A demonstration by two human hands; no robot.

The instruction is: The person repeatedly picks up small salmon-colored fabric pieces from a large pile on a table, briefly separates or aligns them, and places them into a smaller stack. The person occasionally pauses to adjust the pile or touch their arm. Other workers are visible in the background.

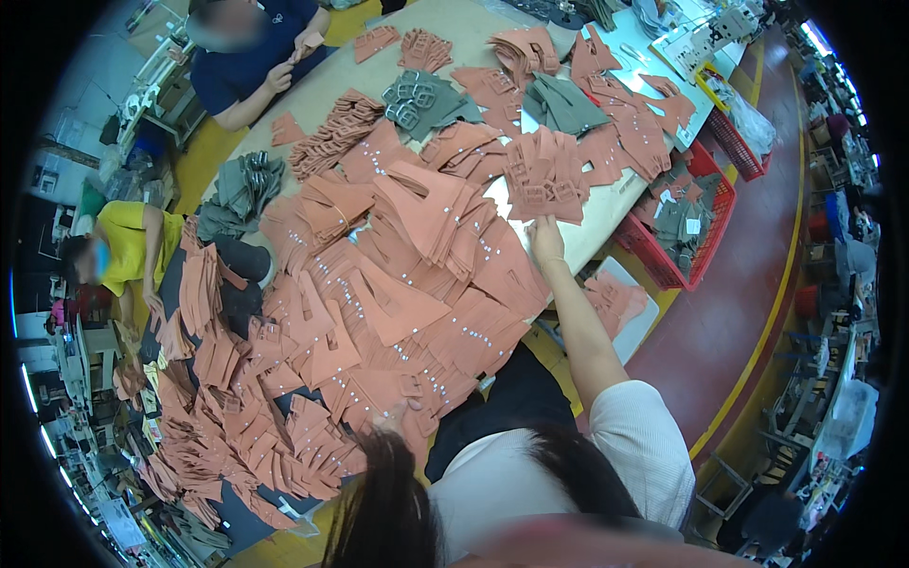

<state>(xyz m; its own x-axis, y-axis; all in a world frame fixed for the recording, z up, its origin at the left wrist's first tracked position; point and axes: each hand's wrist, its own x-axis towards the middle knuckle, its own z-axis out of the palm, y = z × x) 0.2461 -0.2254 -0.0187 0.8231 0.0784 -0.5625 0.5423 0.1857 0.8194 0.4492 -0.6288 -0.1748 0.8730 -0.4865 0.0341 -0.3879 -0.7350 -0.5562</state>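
Observation:
My right hand (545, 239) reaches forward to the near edge of a salmon-coloured bundle of fabric tabs with covered buckles (547, 185). Its fingers are closed on that edge, partly hidden by the cloth. My left hand (392, 417) is low, among the salmon pieces at the table's near edge, beside a small buckled tab (409, 386). Hair and the similar colour of the cloth hide most of its fingers. Between the hands spread overlapping stacks of cut salmon panels (398, 298), many bearing small white stickers.
Dark green buckled pieces (421, 102) and folded green cloth (563, 104) lie farther back. A red crate (696, 241) with green pieces stands at the right, near a white stool (636, 317). Co-workers in a navy shirt (241, 62) and a yellow shirt (142, 241) work across the table.

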